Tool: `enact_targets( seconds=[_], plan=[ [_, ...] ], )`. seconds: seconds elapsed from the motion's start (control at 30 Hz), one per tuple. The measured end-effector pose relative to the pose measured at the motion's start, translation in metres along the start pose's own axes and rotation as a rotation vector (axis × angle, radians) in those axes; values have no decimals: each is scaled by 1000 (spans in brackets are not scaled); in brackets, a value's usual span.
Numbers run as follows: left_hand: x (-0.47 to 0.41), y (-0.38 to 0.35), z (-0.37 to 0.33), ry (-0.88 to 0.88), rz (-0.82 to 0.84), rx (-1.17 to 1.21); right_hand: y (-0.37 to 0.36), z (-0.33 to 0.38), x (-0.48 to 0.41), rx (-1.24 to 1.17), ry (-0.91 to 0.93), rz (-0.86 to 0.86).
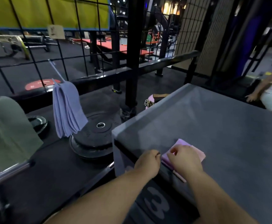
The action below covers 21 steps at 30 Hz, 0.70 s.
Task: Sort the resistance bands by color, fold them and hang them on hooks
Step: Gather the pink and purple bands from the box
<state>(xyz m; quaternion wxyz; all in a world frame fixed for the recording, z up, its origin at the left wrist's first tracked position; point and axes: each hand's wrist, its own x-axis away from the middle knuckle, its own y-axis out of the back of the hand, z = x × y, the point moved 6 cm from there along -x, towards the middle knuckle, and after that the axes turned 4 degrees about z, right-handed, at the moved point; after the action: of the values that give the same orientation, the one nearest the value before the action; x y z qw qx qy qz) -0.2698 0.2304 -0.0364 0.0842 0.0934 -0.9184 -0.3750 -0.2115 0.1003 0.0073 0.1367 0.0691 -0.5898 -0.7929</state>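
A folded pink band (196, 153) lies on the grey box top (212, 123) near its front left corner. My right hand (184, 159) covers most of it, fingers curled and pinching the near fold. Just left of the band is my left hand (148, 163), its fingertips curled at the band's left edge. Several folded blue bands (67, 109) hang from a hook (56, 70) on the wire grid. Folded green bands (9, 131) hang at the far left; their hook is out of sight.
Black weight plates (93, 136) are stacked on the floor left of the box. A steel bar (6, 173) pokes in at lower left. Behind the box stands a black rack post (132, 62), with pink material with a buckle (149, 101) at its base. Another person's arm (261, 88) shows at the right edge.
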Motion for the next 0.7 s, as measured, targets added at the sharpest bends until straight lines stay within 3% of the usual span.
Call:
enact_targets(
  seconds=[0.13,0.3,0.43,0.7],
  plan=[
    [-8,-10,3,24,53,-23,-11,-4,-2,-4,-38,117],
    [-13,-15,5,23,104,-39,-22,-9,-4,204,-47,111],
    [-12,-13,2,5,90,-3,-22,-7,-7,192,-69,146],
    [-2,25,-24,-178,7,209,17,9,5,-374,11,-111]
  ],
)
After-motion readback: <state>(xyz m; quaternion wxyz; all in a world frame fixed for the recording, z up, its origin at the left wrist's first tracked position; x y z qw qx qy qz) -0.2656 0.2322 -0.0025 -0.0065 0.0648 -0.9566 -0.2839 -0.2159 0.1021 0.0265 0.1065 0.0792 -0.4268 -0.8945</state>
